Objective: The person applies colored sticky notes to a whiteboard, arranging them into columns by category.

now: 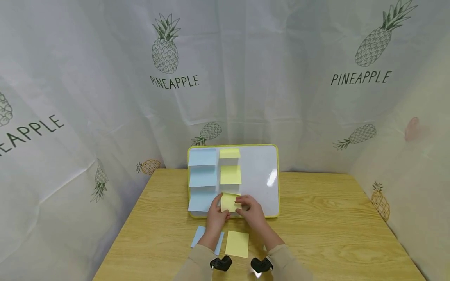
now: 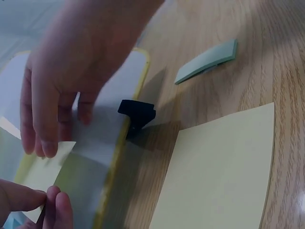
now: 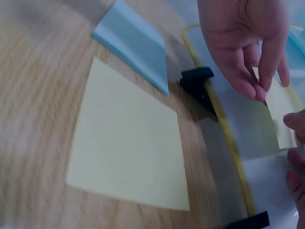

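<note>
"When you looked at the near tabletop [image 1: 316, 234], what lay there?"

"Pale wood grain showed throughout. A yellow pad [image 1: 237, 244] lay flat between the forearms [image 1: 272, 236], a blue pad [image 3: 136, 45] just left of it, partly covered by the left one, and a greenish pad [image 2: 207, 62] partly under the right."

"And the hands?"

"Beyond those, the left hand [image 1: 216, 216] pinched a yellow note [image 1: 229, 203] toward its left side, over the lower part of a whiteboard [image 1: 259, 187]. The right hand [image 1: 253, 211] had fingertips at the opposite edge; whether they gripped, I couldn't tell."

"How did the board look?"

"Framed in yellow, it stood toward the table's far side, glare bright on its right. Blue notes [image 1: 202, 157] ran down its left, and two other yellow notes [image 1: 230, 175] sat above the pinched one."

"And past that?"

"A creased white curtain [image 1: 253, 97] printed with pineapples [image 1: 165, 56], wrapping round both sides, with a blurry pinkish heart [image 1: 413, 128] at the right."
</note>
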Demonstrator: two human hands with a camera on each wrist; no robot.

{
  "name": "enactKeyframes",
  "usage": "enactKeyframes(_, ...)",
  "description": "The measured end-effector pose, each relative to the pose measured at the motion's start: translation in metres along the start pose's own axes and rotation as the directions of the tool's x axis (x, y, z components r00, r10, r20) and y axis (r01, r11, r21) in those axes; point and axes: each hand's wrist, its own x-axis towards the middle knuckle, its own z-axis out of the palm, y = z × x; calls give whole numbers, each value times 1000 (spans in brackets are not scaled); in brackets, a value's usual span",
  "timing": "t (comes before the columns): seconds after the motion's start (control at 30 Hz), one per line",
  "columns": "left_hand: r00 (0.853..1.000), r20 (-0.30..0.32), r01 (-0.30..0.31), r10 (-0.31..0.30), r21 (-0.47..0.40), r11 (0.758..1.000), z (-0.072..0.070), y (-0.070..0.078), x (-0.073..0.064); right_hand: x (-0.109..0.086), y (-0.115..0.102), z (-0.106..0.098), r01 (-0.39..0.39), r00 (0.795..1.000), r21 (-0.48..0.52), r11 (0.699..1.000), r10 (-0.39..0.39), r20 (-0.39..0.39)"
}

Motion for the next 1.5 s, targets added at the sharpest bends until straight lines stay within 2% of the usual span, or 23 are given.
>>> enactKeyframes(0.07,1000,0,-3,3,13,1000,0,-1,1,3,-1,-4,70,997,-106,992,-67,27)
enactKeyframes(0.13,1000,2,-5,5,23,1000,-1,-3,2,7,-3,-8,143,990,-202,969,-136,47)
enactKeyframes(0.3,1000,12,-9,9,40,999,-2,-4,2,13,-2,-16,301,954,-382,874,-285,99)
enactKeyframes(0.4,1000,12,-18,17,49,999,-2,-3,2,12,2,-19,355,933,-435,828,-345,105)
enactKeyframes(0.6,1000,6,-25,25,50,998,-3,-4,4,8,9,-17,411,906,-469,782,-410,110)
enactKeyframes(0.8,1000,12,-29,29,52,998,-2,-4,2,1,14,-14,438,887,-609,661,-426,176)
enactKeyframes(0.87,1000,15,-27,27,46,999,-3,-5,2,-1,15,-13,449,883,-628,636,-424,202)
enactKeyframes(1.07,999,33,-39,38,45,998,-9,-7,-4,-2,13,-7,462,883,-614,640,-394,254)
enactKeyframes(1.3,996,61,-64,58,115,991,-24,-4,-17,2,10,0,471,880,-602,645,-388,273)
enactKeyframes(1.4,996,50,-83,76,163,983,-32,-3,-21,4,8,2,458,887,-607,649,-375,269)
enactKeyframes(1.5,997,26,-77,73,184,980,-40,-3,-23,6,5,4,446,893,-621,645,-363,265)
